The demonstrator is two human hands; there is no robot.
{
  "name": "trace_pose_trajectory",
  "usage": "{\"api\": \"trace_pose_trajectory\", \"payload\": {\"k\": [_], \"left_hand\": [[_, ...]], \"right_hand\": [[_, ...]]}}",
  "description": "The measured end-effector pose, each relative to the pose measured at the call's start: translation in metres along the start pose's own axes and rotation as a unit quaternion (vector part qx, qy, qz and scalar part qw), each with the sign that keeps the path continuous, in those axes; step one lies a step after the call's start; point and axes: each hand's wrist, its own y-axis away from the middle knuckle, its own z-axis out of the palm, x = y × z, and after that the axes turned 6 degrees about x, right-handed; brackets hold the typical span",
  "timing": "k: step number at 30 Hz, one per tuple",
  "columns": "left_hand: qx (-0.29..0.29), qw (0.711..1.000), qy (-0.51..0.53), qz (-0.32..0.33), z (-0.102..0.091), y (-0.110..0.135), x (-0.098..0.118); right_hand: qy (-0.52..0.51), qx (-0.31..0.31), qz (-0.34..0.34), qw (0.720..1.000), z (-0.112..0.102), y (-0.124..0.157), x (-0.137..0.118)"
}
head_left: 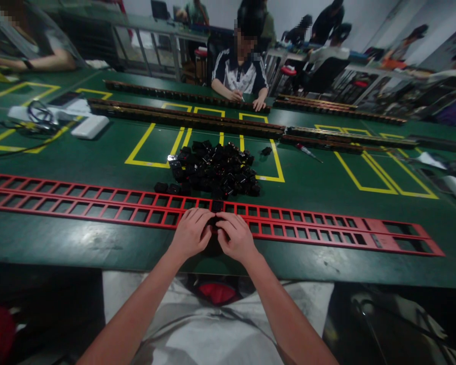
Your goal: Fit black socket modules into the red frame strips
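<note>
Two long red slotted frames lie side by side across the green table in front of me. My left hand and my right hand rest together on the nearer frame, fingers curled and pressed onto a small black part between them. One black part sits in a slot of the farther frame, just beyond my fingers. A heap of small black parts lies right behind the frames.
Long dark strips run across the far side, where a seated person's hands work on one. A white box and cables lie at the far left, a screwdriver to the right. Yellow rectangles mark the table.
</note>
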Motion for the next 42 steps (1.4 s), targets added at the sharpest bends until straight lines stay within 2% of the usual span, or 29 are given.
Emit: {"api": "trace_pose_trajectory", "payload": {"k": [17, 33, 42], "left_hand": [[0.019, 1.000, -0.024, 0.006, 0.0026, 0.0004, 0.0015], [0.006, 1.000, -0.021, -0.009, 0.0011, -0.0002, 0.0027], [-0.002, 1.000, -0.026, -0.013, 0.0012, -0.0005, 0.0025]], "right_hand": [[0.039, -0.009, -0.003, 0.999, 0.0027, 0.0016, -0.0010], [0.050, -0.027, -0.003, 0.998, 0.0018, 0.0010, -0.0018], [0.062, -0.015, -0.014, 0.998, 0.0017, -0.0007, -0.0020]]}}
